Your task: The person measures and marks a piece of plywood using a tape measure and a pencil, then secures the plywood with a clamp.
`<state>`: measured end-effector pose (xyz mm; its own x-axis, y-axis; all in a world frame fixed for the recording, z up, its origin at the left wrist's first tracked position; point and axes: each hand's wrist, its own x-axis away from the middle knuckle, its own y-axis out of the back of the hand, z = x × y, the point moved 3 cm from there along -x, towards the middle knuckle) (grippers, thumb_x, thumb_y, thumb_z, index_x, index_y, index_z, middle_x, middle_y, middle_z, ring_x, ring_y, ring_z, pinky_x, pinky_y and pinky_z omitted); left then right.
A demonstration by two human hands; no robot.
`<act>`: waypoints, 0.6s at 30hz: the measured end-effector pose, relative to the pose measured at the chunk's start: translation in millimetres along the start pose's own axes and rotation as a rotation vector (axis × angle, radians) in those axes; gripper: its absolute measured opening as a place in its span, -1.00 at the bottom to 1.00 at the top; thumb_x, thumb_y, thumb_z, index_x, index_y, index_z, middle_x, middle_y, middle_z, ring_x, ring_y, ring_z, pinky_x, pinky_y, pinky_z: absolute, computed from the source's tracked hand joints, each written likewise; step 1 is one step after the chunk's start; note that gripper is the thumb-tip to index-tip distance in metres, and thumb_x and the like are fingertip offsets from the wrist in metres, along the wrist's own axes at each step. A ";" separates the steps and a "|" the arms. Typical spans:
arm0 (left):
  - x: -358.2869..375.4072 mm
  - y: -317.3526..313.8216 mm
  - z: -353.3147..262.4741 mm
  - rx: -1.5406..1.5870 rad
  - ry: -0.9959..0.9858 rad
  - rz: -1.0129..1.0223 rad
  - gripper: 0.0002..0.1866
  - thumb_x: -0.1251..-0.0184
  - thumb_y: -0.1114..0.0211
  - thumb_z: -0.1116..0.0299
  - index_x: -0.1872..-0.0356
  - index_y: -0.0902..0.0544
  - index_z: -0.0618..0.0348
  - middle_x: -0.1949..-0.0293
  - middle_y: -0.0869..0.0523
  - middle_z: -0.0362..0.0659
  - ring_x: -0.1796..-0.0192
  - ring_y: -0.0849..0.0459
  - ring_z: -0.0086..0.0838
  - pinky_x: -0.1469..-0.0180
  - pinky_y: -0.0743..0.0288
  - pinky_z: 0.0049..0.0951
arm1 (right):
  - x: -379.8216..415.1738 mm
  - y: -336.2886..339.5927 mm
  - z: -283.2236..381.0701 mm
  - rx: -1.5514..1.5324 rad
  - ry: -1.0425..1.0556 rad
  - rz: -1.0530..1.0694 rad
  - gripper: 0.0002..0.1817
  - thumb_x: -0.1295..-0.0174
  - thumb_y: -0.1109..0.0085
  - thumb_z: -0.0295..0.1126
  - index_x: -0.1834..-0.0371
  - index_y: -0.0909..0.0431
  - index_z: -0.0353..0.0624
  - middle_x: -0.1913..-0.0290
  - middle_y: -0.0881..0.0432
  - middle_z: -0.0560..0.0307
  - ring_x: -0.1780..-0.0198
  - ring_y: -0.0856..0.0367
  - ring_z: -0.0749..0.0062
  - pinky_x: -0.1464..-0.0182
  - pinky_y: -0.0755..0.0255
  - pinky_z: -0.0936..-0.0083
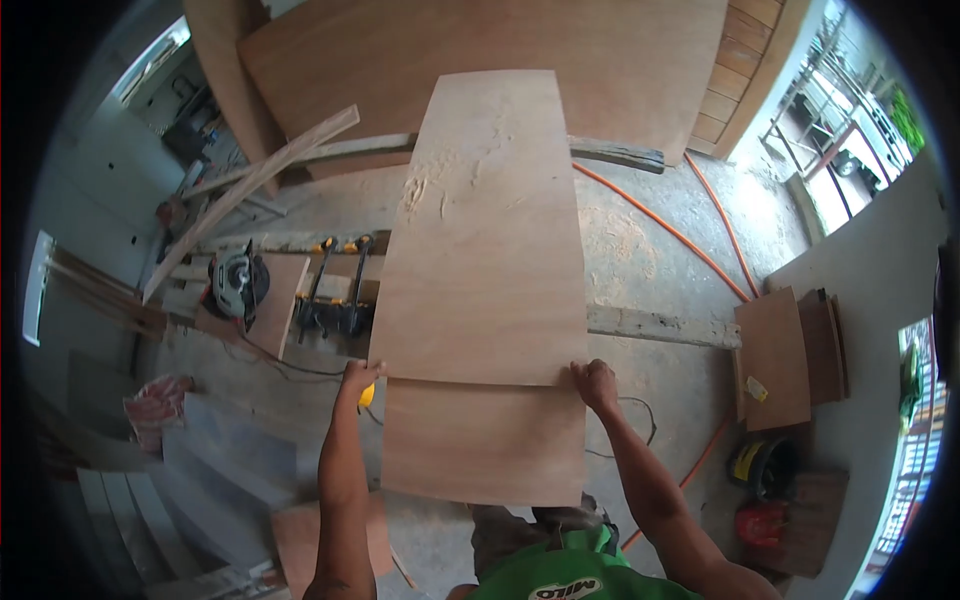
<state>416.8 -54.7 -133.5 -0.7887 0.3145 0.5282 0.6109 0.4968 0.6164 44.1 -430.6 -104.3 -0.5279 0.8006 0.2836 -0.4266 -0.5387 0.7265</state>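
Observation:
A long plywood panel (485, 270) stretches away in front of me, with curled wood shavings (415, 190) scattered on its far half. Its near left corner is gripped by my left hand (363, 375), fingers closed. At the near right corner, my right hand (594, 384) is closed on the same panel. A second plywood sheet (485, 440) lies under it and sticks out toward my body. Just below my left hand a small yellow object (367, 395) shows in part; its kind I cannot make out.
Wooden beams (660, 325) lie crosswise under the panels. To the left are a circular saw (238, 285), black and yellow clamps (340, 290) and a slanting board (260, 190). Orange cords (670, 235) cross the floor at right, near leaning panels (775, 360) and a black bucket (770, 468).

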 end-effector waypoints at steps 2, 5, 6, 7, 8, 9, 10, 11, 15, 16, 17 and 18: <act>13.4 10.3 -19.3 0.015 -0.005 0.097 -0.58 -0.14 -0.42 0.09 0.21 -0.69 0.29 0.36 -0.72 -0.18 0.38 -0.67 -0.44 0.31 -0.52 -0.42 | -3.8 -1.7 -0.3 -0.003 -0.065 -0.051 -0.37 -0.19 -0.12 0.09 0.41 -0.51 -0.47 0.30 -0.59 -0.49 0.13 -0.59 -0.31 0.08 -0.44 0.01; 42.4 21.5 -42.8 0.096 0.030 0.296 -0.59 -0.20 -0.39 0.07 0.22 -0.65 0.28 0.39 -0.69 -0.15 0.47 -0.63 -0.53 0.41 -0.51 -0.48 | -8.5 13.6 0.1 -0.033 -0.137 -0.129 -0.30 -0.25 -0.02 0.15 0.40 -0.48 -0.51 0.32 -0.56 -0.54 0.14 -0.57 -0.38 0.08 -0.43 -0.02; 54.9 22.3 -50.4 0.157 0.061 0.403 -0.58 -0.23 -0.36 0.05 0.25 -0.62 0.29 0.41 -0.69 -0.09 0.50 -0.61 -0.55 0.44 -0.51 -0.50 | -9.8 23.4 -2.5 -0.063 -0.149 -0.166 -0.27 -0.27 0.03 0.17 0.40 -0.47 -0.52 0.33 -0.56 -0.56 0.15 -0.56 -0.41 0.09 -0.43 -0.04; 69.2 21.9 -58.5 0.173 0.095 0.422 -0.57 -0.25 -0.34 0.03 0.23 -0.59 0.27 0.44 -0.67 -0.09 0.56 -0.59 -0.56 0.48 -0.50 -0.52 | -8.8 37.6 -2.6 -0.030 -0.110 -0.213 -0.28 -0.29 0.06 0.16 0.42 -0.47 -0.50 0.32 -0.56 -0.55 0.17 -0.56 -0.42 0.12 -0.42 -0.06; 82.4 20.3 -68.6 0.168 0.091 0.422 -0.57 -0.25 -0.34 0.03 0.23 -0.59 0.27 0.44 -0.67 -0.09 0.56 -0.59 -0.56 0.48 -0.50 -0.52 | -7.1 55.3 -6.4 -0.041 -0.101 -0.181 -0.30 -0.30 0.07 0.16 0.43 -0.48 -0.47 0.32 -0.55 -0.55 0.18 -0.56 -0.42 0.14 -0.42 -0.07; 94.8 16.8 -80.4 0.213 0.063 0.459 -0.56 -0.25 -0.34 0.01 0.24 -0.58 0.27 0.45 -0.65 -0.11 0.55 -0.59 -0.55 0.48 -0.50 -0.51 | -13.6 66.7 -14.2 -0.023 -0.077 -0.200 -0.31 -0.32 0.09 0.14 0.45 -0.47 -0.46 0.35 -0.55 -0.53 0.18 -0.56 -0.42 0.13 -0.41 -0.07; 105.4 11.7 -87.8 0.260 0.037 0.496 -0.55 -0.25 -0.33 -0.01 0.24 -0.57 0.26 0.46 -0.64 -0.12 0.55 -0.59 -0.53 0.47 -0.51 -0.50 | -18.8 78.3 -21.0 -0.003 -0.051 -0.218 -0.32 -0.34 0.12 0.13 0.47 -0.47 -0.44 0.39 -0.55 -0.52 0.19 -0.55 -0.42 0.13 -0.41 -0.06; 115.1 5.6 -93.0 0.287 -0.024 0.484 -0.60 -0.28 -0.30 0.03 0.27 -0.56 0.23 0.51 -0.59 -0.17 0.52 -0.60 -0.53 0.43 -0.53 -0.50 | -22.9 89.6 -28.7 -0.005 -0.047 -0.222 -0.32 -0.34 0.12 0.13 0.47 -0.47 -0.44 0.39 -0.55 -0.52 0.19 -0.55 -0.42 0.13 -0.41 -0.06; 149.6 -6.8 -101.1 0.701 -0.131 0.427 -0.73 -0.29 -0.28 0.15 0.25 -0.55 0.16 0.51 -0.53 -0.24 0.47 -0.55 -0.57 0.37 -0.50 -0.54 | -17.4 145.6 -13.6 -0.115 -0.005 -0.163 -0.32 -0.37 0.18 0.10 0.58 -0.47 -0.39 0.63 -0.51 -0.20 0.53 -0.59 -0.02 0.42 -0.46 0.15; 155.4 -7.3 -96.5 0.703 -0.138 0.430 -0.73 -0.29 -0.28 0.15 0.25 -0.55 0.16 0.51 -0.53 -0.24 0.47 -0.55 -0.57 0.37 -0.50 -0.54 | -11.0 152.6 -8.0 -0.139 -0.072 -0.095 -0.31 -0.37 0.19 0.10 0.60 -0.48 -0.37 0.69 -0.48 -0.07 0.65 -0.56 0.16 0.54 -0.45 0.26; 160.2 -5.2 -93.4 0.821 -0.210 0.384 -0.71 -0.29 -0.28 0.12 0.24 -0.55 0.14 0.51 -0.52 -0.24 0.48 -0.54 -0.56 0.38 -0.49 -0.51 | -5.7 157.2 -4.8 -0.137 -0.069 -0.102 -0.31 -0.37 0.19 0.10 0.60 -0.48 -0.37 0.69 -0.48 -0.07 0.65 -0.56 0.16 0.54 -0.45 0.26; 168.3 -2.9 -96.9 0.939 -0.279 0.339 -0.70 -0.29 -0.28 0.09 0.24 -0.55 0.12 0.50 -0.51 -0.25 0.49 -0.54 -0.54 0.39 -0.49 -0.47 | 2.1 161.5 0.6 -0.130 -0.028 -0.080 -0.35 -0.37 0.15 0.07 0.57 -0.50 -0.37 0.70 -0.46 0.02 0.70 -0.51 0.30 0.62 -0.41 0.36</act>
<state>289.0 -81.6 10.2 -0.6461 0.6723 0.3614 0.5989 0.7401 -0.3060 -25.5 -515.8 14.0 -0.4688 0.8481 0.2469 -0.5589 -0.5013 0.6605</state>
